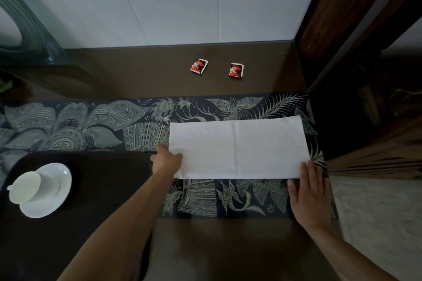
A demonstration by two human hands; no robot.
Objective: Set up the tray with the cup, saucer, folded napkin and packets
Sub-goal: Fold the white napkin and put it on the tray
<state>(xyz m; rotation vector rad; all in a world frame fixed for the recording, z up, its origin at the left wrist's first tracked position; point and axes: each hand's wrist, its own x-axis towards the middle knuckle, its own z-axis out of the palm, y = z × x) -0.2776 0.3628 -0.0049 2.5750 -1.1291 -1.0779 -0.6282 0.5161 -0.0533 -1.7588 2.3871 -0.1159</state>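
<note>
The white rectangular paper napkin (237,147) lay right of the dark tray (96,189), its left end pinched by the left hand (166,159), the right hand (308,194) flat at its near right corner, fingers straight.

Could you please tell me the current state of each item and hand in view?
napkin: flat on the patterned cloth, not on the tray.
cup: tipped on the saucer, on the tray.
packets: apart, off the tray.
left hand: gripping the napkin's left edge.
right hand: flat at its right corner.
</note>
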